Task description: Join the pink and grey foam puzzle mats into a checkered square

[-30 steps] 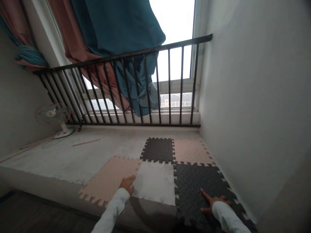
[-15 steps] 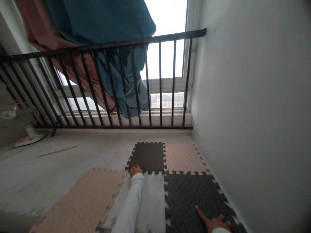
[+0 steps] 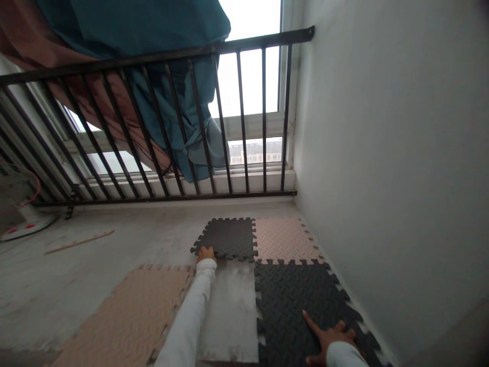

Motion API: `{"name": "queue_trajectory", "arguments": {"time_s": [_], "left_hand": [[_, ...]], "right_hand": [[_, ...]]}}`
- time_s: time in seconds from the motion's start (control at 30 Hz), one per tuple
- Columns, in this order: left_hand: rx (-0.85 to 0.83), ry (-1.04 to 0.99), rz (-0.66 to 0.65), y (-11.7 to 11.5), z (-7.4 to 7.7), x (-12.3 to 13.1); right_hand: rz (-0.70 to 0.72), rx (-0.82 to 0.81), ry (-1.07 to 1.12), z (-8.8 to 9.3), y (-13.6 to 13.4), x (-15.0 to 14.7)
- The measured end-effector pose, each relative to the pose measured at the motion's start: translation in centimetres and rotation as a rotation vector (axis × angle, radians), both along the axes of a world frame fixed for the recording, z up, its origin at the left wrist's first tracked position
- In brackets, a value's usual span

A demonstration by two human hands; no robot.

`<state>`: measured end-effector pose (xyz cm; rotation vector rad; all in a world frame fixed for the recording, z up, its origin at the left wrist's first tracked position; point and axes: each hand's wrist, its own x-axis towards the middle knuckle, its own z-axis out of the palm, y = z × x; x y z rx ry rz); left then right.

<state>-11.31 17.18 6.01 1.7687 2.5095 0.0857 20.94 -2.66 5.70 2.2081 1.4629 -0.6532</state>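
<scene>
Black foam mat (image 3: pixel 294 300) is lying under the right hand (image 3: pixel 330 339), which is spreading open and gripping nothing. Left hand (image 3: pixel 206 253) is touching the edge of the upper black mat (image 3: pixel 227 237), its grip unclear.

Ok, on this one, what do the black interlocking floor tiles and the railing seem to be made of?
The black interlocking floor tiles look like matte EVA foam: pressed tread pattern, cut puzzle edges, lying flat. The railing looks like dark-painted steel: thin straight bars, faint sheen, though the exact metal can't be told.
</scene>
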Motion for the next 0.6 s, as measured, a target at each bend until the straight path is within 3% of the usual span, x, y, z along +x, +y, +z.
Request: {"name": "queue_trajectory", "arguments": {"time_s": [0.33,0.5,0.6], "left_hand": [[0.057,-0.042,-0.070,2.5,2.9,-1.5],[0.189,-0.082,-0.072,5.3,6.7,-4.6],[0.319,-0.127,-0.041,6.5,9.9,-7.2]], "right_hand": [[0.033,0.004,0.020,-0.3,0.0,0.2],[0.040,-0.045,-0.007,0.6,0.0,0.0],[0.032,-0.028,0.004,-0.2,0.2,0.3]]}}
